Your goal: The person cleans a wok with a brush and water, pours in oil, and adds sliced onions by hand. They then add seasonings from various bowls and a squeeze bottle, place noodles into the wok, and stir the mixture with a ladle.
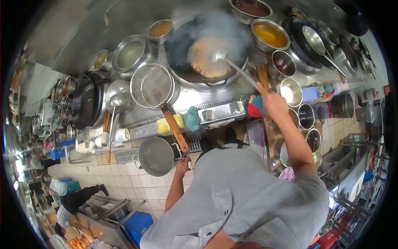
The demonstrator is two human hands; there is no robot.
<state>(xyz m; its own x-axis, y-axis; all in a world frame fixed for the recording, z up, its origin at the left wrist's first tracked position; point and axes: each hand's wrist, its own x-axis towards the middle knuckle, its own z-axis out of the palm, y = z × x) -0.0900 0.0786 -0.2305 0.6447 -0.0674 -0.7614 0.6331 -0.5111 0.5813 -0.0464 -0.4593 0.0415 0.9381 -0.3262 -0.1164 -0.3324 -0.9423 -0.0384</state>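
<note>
My right hand [274, 104] is closed around the long handle of a ladle [240, 71]. The bowl of the ladle is down in a big dark wok [179, 52], among steaming brownish food [212, 68]. Low on the left, my left hand [182, 167] has its fingers curled at the side handle of a deep grey pot [155, 157]. That pot is off the stove, in front of the counter and above the tiled floor. Above it, a round mesh strainer [152, 85] rests with its wooden handle [175, 128] sticking out over the counter edge.
Bowls of liquid flank the wok, including a yellow oil bowl [270, 35] and a wide pan [129, 54]. A bamboo brush [261, 75] stands right of it. Cloths [171, 123] lie along the front edge. Another person [76, 203] is at the lower left.
</note>
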